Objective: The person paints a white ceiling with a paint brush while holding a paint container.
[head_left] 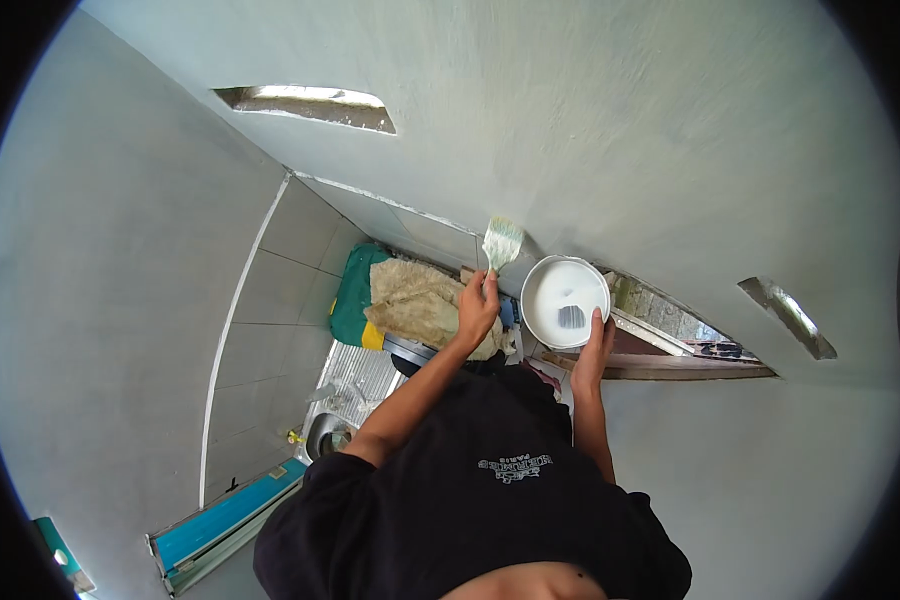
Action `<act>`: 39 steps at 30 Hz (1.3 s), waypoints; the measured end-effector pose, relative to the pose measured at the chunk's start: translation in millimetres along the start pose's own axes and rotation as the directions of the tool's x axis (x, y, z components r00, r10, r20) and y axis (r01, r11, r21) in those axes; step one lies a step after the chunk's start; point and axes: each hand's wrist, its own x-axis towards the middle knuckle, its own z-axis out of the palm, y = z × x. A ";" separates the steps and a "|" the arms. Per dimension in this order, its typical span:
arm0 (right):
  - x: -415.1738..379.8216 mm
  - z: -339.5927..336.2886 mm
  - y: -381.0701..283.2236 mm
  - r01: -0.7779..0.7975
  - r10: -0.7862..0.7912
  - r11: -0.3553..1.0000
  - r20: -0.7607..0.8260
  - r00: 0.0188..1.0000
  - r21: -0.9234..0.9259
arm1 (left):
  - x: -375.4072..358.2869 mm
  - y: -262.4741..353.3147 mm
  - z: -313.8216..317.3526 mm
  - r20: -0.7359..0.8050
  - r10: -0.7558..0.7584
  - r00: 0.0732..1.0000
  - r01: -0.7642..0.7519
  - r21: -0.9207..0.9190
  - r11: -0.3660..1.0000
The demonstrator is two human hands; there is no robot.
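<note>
My left hand (pixel 478 308) is closed around the handle of a paintbrush (pixel 503 242). Its whitened bristles point up toward the pale grey wall (pixel 610 130). On the other side, my right hand (pixel 592 358) grips a round tub of white paint (pixel 545 300) by its near right edge, the thumb over the rim. A dark patch shows in the middle of the paint. The brush head is just left of the tub, a little higher in the view.
Below sit a crumpled beige cloth (pixel 410 300) and a green bag (pixel 353 300). A metal sink (pixel 325 435) with a ribbed drainer lies left of my body. The wall has a slot opening (pixel 310 106) and a window opening (pixel 670 325). A blue-topped long box (pixel 225 525) stands lower left.
</note>
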 end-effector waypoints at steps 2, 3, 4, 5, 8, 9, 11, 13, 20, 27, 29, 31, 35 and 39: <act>-0.8 2.1 -0.9 0.004 -0.004 1.000 -0.011 1.000 0.010 | -0.6 -45.3 9.2 -0.015 -0.006 1.000 0.007 0.073 0.997; -1.2 1.0 -1.0 -0.008 0.008 1.000 -0.009 1.000 0.013 | 1.2 -57.3 11.2 0.008 -0.141 0.990 0.139 0.094 0.986; -0.6 0.0 -1.9 -0.017 0.018 1.000 -0.008 1.000 0.015 | 3.7 -68.5 15.2 0.028 -0.272 0.962 0.267 0.115 0.957; -0.3 -0.1 -2.7 -0.014 0.014 1.000 -0.010 1.000 0.012 | 10.2 -57.5 12.0 0.031 -0.272 0.962 0.267 0.112 0.957; -3.8 0.6 -2.4 0.000 0.000 1.000 -0.030 1.000 0.021 | 33.7 33.8 -21.9 0.075 -0.158 0.985 0.154 0.050 0.987; -4.9 1.2 -2.6 0.004 -0.004 1.000 -0.031 1.000 0.025 | 39.9 72.8 -34.6 0.118 -0.234 0.965 0.243 -0.069 0.968; -4.2 0.8 -2.2 0.011 -0.010 1.000 -0.032 0.999 0.026 | 42.5 138.1 -57.8 0.170 -0.302 0.938 0.332 -0.185 0.925; -2.4 -0.2 1.2 0.011 -0.011 1.000 -0.023 1.000 0.003 | 39.6 188.2 -79.0 0.216 -0.240 0.946 0.298 -0.299 0.907; 2.2 4.4 1.5 0.001 -0.001 0.999 0.005 1.000 0.036 | 34.6 274.9 -112.6 0.044 0.139 0.989 -0.086 -0.588 0.804; 2.9 3.6 1.1 0.030 -0.028 0.995 -0.030 0.999 0.093 | 39.1 144.2 -38.4 0.033 0.222 0.975 -0.195 -0.366 0.910; -0.1 2.8 -2.1 0.029 -0.021 0.995 -0.087 0.996 0.095 | 24.9 78.9 -15.2 0.035 0.216 0.976 -0.194 -0.315 0.929; 3.1 -3.6 1.8 0.030 -0.022 0.995 -0.082 0.996 0.094 | 10.7 25.5 0.2 0.090 0.108 0.990 -0.095 -0.144 0.985; 2.6 -6.8 1.1 0.026 -0.019 0.997 -0.102 0.995 0.068 | -8.5 -58.9 16.2 0.054 0.042 0.998 -0.040 -0.030 0.999; 5.5 -10.9 6.1 0.035 -0.031 0.998 -0.080 0.996 0.053 | 11.9 -48.4 -2.7 0.081 -0.180 0.980 0.176 0.049 0.983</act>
